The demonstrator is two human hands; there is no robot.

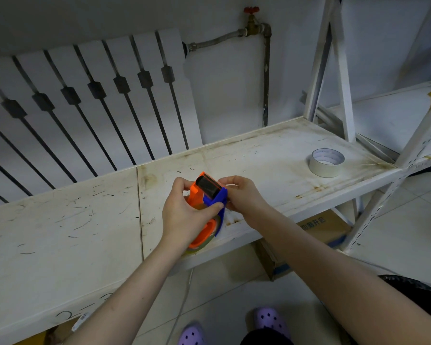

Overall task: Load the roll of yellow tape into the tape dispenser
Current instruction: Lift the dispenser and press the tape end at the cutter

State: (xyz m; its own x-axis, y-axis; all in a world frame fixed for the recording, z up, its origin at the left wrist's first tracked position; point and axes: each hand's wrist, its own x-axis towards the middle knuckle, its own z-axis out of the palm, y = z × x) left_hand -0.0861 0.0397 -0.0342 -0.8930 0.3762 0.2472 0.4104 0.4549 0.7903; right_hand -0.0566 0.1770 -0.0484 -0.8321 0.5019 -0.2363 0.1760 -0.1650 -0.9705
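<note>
An orange and blue tape dispenser (209,195) with a black roller at its top is held above the front edge of a white shelf (85,220). My left hand (184,215) wraps around its body from the left, thumb on the blue side plate. A yellowish roll of tape (202,246) shows at the dispenser's lower end, mostly hidden by my left hand. My right hand (241,195) pinches at the blue plate near the roller from the right; whether it holds a tape end I cannot tell.
A white roll of tape (327,162) lies flat on the shelf at the right. The shelf's upright posts (343,95) rise at the right rear. A radiator (85,108) lines the wall behind. A cardboard box (309,235) sits under the shelf.
</note>
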